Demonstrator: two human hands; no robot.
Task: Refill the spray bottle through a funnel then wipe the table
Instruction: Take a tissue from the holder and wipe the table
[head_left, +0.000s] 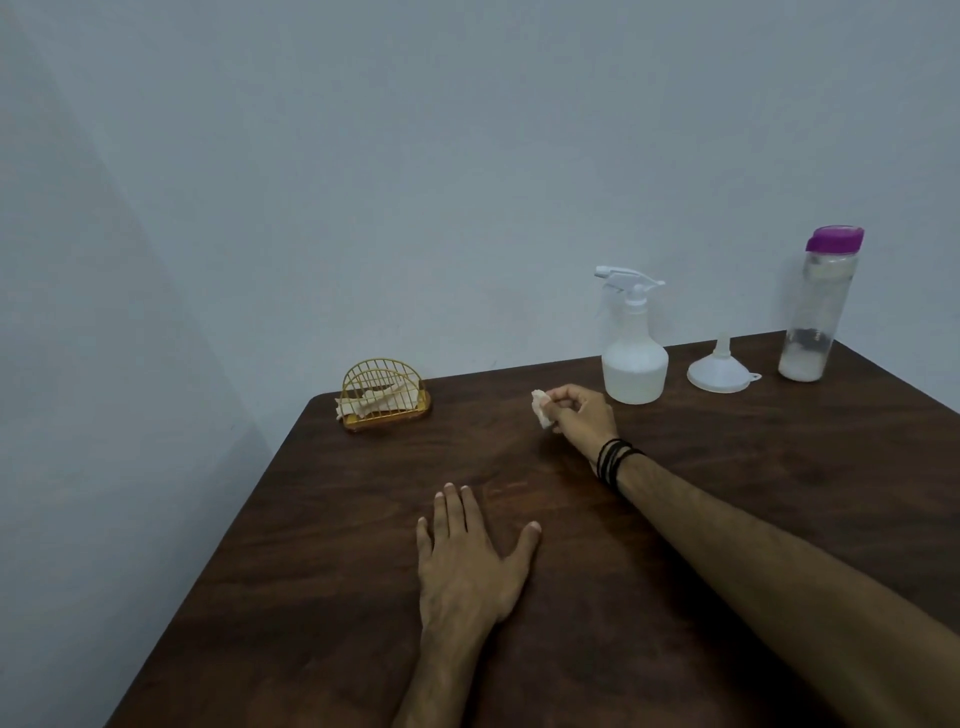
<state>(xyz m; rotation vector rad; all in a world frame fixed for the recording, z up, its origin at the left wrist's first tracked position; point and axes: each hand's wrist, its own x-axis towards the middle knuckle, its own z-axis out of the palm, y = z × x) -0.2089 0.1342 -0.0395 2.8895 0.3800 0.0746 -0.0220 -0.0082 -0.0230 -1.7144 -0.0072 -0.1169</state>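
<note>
The right hand (579, 413) has its grip pinched on a crumpled tissue (541, 408), low over the surface (363, 571), just left of the spray bottle (635, 364). The left hand (467, 556) lies flat and spread, holding nothing. The unwiped surface stretches leftward toward the holder (384, 396) with tissues. The bottle, capped, looks part-filled; the funnel (719, 370) sits inverted beside a jar (818, 306) holding a little liquid.
</note>
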